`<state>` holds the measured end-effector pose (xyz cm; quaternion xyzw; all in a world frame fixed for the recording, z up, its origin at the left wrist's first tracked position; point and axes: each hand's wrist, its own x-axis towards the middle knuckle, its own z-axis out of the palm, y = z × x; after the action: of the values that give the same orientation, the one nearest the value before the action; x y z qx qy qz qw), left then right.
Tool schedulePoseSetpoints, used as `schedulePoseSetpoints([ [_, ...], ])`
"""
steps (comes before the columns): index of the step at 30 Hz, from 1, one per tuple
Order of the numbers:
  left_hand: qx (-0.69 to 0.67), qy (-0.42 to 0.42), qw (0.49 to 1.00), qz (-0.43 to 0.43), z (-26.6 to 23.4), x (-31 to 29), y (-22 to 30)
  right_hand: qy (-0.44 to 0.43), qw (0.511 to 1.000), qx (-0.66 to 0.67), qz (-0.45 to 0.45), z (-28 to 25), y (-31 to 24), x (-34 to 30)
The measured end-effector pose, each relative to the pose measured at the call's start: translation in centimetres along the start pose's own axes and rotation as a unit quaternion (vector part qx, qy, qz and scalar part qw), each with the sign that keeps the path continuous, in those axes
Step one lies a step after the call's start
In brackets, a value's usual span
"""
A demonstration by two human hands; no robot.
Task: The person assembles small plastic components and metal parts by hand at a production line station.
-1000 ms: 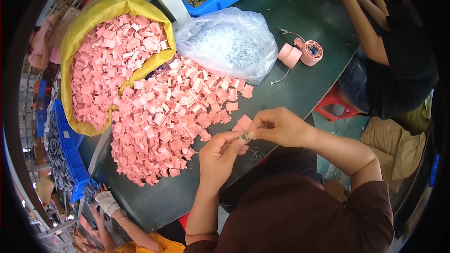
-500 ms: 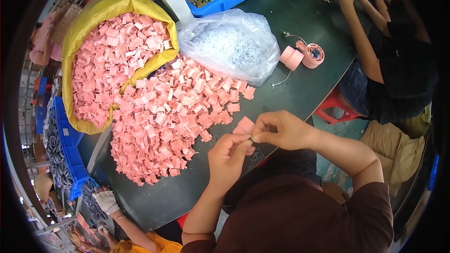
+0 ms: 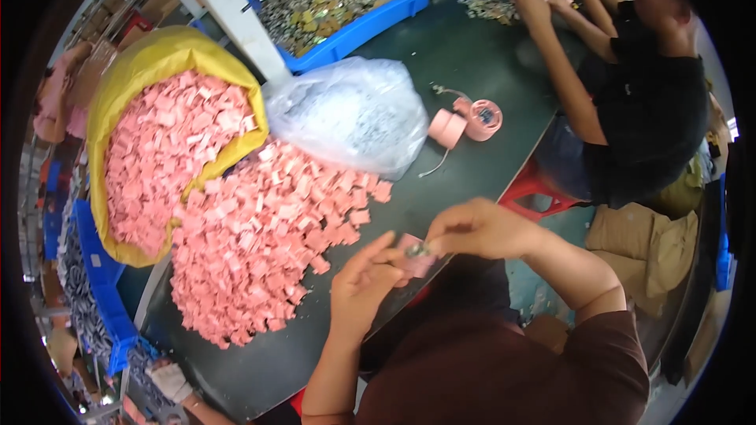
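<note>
In front of my body, my left hand (image 3: 364, 283) holds a pink plastic piece (image 3: 423, 267) in its fingers, above the table's near edge. Against that piece lies a small grey-green part (image 3: 416, 250), blurred, so its kind is unclear. My right hand (image 3: 484, 228) is closed in a pinch at this small part, thumb and forefinger together. A large heap of similar pink plastic pieces (image 3: 244, 244) spreads over the table left of my hands.
A yellow sack (image 3: 98, 149) of pink pieces stands behind the heap. Beside it lie a clear plastic bag (image 3: 354, 114) and pink round housings with wires (image 3: 482, 120). Blue bins (image 3: 315, 59) line the back. A co-worker (image 3: 654, 118) sits right; a gloved hand (image 3: 169, 382) shows lower left.
The view has shifted, so the table things sit lower and further left. My hands have drawn slightly apart, and the pink piece has turned, showing the small part against it.
</note>
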<state>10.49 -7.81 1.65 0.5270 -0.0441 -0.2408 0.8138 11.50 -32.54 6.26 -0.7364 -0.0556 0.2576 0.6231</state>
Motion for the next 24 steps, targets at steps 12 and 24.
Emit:
schedulePoseSetpoints([
  [12,0.089,-0.006,0.995,-0.045,2.1,3.6,-0.4,0.494,0.851,-0.171,-0.052,-28.3,3.8,0.5],
  [24,0.298,0.006,0.954,0.042,2.6,7.3,-0.5,0.399,0.816,-0.371,-0.191,-16.0,2.2,6.8],
])
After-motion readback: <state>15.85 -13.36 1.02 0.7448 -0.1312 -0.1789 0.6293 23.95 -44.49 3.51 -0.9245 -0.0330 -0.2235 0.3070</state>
